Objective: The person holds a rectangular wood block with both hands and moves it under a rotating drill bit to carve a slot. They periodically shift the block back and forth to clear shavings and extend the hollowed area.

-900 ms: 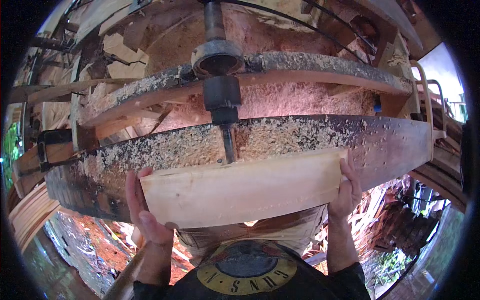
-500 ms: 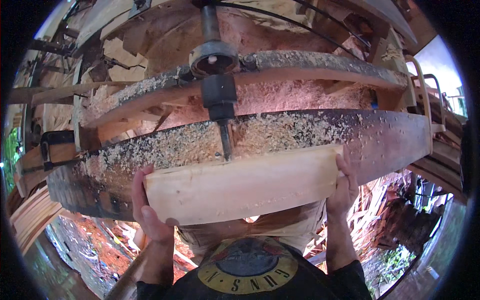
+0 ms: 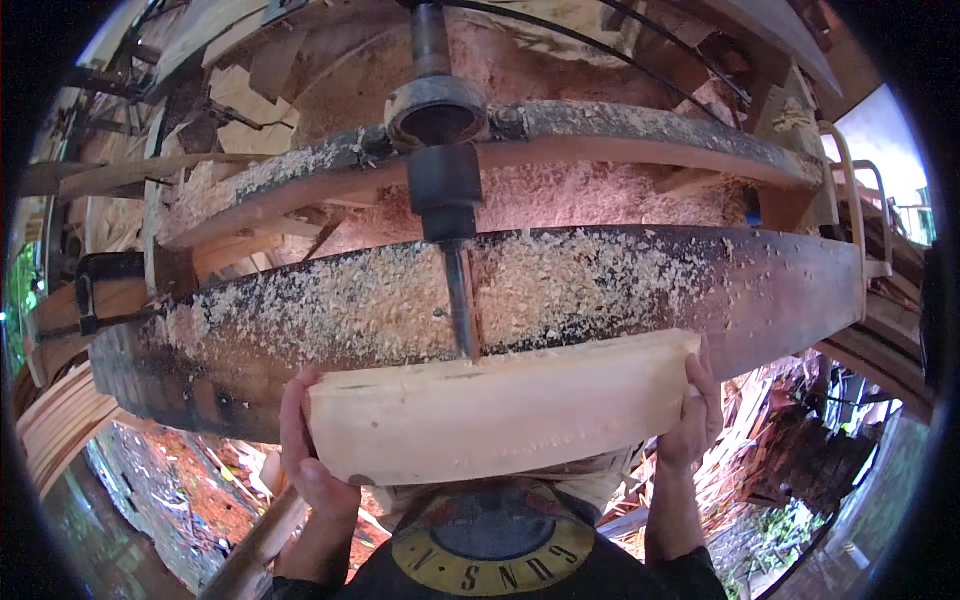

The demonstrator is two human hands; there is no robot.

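A pale wooden block (image 3: 500, 415) lies crosswise in front of my body, its far edge by the tip of a drill bit (image 3: 461, 300). My left hand (image 3: 315, 440) grips the block's left end, with the thumb on the near side and fingers along the end. Around the right end closes my right hand (image 3: 695, 405). The bit hangs from a dark chuck (image 3: 445, 190) below a metal collar (image 3: 437, 110). Whether the bit touches the block or sits inside its far edge I cannot tell.
Wood chips cover much of the dark work board (image 3: 780, 290) under the bit. Behind it runs a chip-strewn wooden beam (image 3: 640, 125). A black clamp (image 3: 95, 290) is at the left, stacked wood strips (image 3: 65, 425) below it. Wood scraps litter the ground.
Both hands have drawn the block toward my body and slightly right. More of the drill bit and of the chip-covered board shows beyond its far edge.
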